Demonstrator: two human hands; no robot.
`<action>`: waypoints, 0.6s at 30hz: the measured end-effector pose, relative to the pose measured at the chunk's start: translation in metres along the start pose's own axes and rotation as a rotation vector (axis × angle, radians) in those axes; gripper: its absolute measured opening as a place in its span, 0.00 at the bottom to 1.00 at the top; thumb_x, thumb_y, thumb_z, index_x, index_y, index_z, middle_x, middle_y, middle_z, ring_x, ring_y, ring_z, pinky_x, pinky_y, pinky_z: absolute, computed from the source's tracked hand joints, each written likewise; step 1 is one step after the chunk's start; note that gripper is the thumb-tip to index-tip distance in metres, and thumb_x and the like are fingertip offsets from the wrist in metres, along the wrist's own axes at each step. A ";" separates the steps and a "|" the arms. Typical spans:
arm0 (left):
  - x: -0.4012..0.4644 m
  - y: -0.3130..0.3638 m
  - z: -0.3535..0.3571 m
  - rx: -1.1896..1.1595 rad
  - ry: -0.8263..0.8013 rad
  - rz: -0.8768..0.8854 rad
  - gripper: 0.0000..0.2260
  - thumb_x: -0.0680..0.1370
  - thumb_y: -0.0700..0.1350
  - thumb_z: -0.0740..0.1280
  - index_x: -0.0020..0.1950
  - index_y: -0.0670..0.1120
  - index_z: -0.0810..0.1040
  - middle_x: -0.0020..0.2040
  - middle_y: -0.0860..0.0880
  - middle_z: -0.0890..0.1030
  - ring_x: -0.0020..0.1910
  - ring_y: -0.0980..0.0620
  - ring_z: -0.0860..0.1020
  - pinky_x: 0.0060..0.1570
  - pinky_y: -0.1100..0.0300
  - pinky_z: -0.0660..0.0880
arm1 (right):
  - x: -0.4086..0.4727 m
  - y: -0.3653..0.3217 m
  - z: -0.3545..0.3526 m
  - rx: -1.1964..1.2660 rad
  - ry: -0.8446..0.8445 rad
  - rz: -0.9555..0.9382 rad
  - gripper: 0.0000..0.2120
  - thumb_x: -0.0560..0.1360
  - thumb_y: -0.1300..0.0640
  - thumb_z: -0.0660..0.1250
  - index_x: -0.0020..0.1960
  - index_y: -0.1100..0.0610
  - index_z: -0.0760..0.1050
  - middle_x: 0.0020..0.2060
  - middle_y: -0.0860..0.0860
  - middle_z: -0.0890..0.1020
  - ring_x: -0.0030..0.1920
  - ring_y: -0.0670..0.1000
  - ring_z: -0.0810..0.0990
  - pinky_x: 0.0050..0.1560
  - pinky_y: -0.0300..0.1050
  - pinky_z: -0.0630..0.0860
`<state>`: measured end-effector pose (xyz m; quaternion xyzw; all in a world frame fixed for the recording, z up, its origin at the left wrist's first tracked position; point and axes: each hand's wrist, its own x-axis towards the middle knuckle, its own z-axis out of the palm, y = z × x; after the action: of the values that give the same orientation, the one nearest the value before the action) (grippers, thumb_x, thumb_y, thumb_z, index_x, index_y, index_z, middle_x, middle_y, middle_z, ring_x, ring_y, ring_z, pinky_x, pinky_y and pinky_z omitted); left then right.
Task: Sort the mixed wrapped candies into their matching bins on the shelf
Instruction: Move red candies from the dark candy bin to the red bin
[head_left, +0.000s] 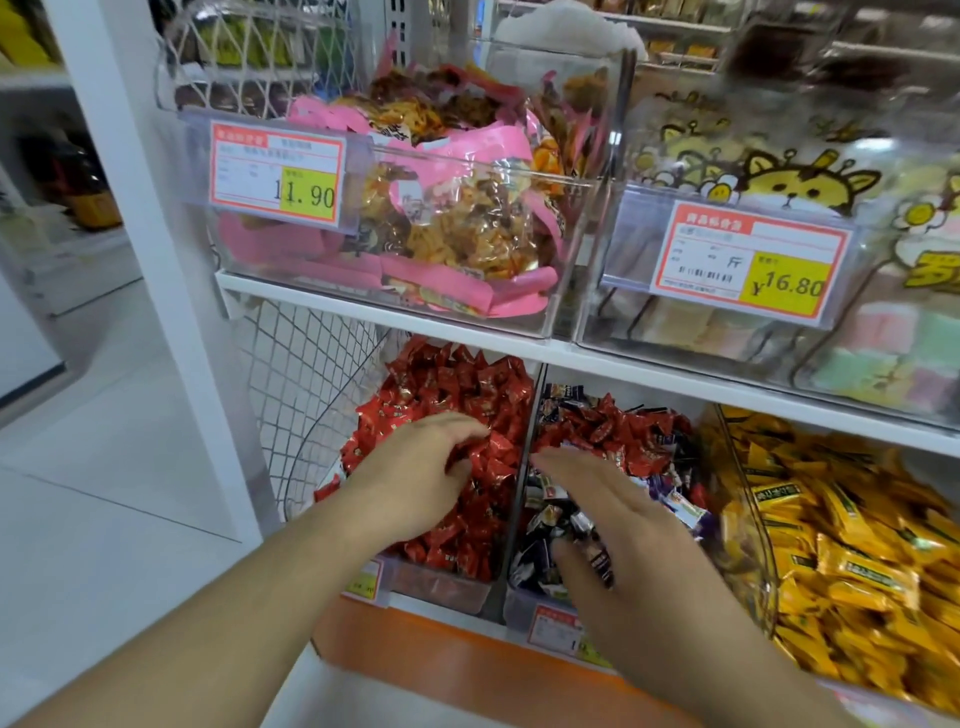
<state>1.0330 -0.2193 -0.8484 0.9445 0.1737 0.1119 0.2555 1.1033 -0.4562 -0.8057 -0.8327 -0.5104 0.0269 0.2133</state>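
Reaching into the lower shelf, the left hand (415, 467) rests in the left bin (441, 584), its fingers curled down into a heap of red candies (467, 395); whether it actually pinches one I cannot tell. The right hand (618, 525) lies flat and relaxed, fingers straight, over the middle bin (519, 605), gripping nothing. That middle bin holds the mix: red candies piled at the back (613, 431) and dark blue-and-white wrapped ones (550, 525) toward the front, lying every which way with no common axis. A clear divider (524, 467) stands between the two bins. To the right, a third bin is heaped with yellow wrapped candies (852, 545) (print too blurred to read). On the shelf above, a clear bin of pink snack packs (441, 244) carries a price tag (278, 174) reading 11.90, and its neighbour, with cartoon bee packs (800, 182), a tag (748, 260) reading ¥16.80.
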 end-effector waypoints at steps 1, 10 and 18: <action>0.002 -0.004 0.005 0.020 -0.047 0.009 0.20 0.83 0.46 0.66 0.76 0.57 0.73 0.76 0.61 0.70 0.75 0.58 0.68 0.76 0.61 0.62 | 0.001 -0.003 0.004 -0.008 -0.034 -0.041 0.34 0.82 0.54 0.64 0.80 0.34 0.53 0.77 0.26 0.52 0.77 0.29 0.46 0.70 0.23 0.47; -0.004 -0.021 -0.010 0.279 -0.172 -0.048 0.11 0.78 0.56 0.64 0.55 0.60 0.84 0.55 0.57 0.83 0.56 0.52 0.80 0.58 0.52 0.79 | 0.004 -0.003 0.016 -0.038 -0.090 -0.094 0.33 0.83 0.50 0.63 0.81 0.35 0.50 0.77 0.25 0.47 0.76 0.29 0.42 0.73 0.25 0.44; -0.009 -0.011 -0.027 0.257 -0.229 -0.082 0.09 0.80 0.47 0.67 0.53 0.56 0.87 0.49 0.56 0.85 0.48 0.56 0.82 0.51 0.58 0.80 | 0.000 -0.002 0.016 -0.029 -0.080 -0.105 0.32 0.83 0.50 0.64 0.81 0.37 0.52 0.77 0.26 0.49 0.77 0.29 0.47 0.75 0.29 0.51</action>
<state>1.0135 -0.2021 -0.8330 0.9681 0.1945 -0.0302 0.1554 1.0975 -0.4502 -0.8193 -0.8061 -0.5617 0.0415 0.1816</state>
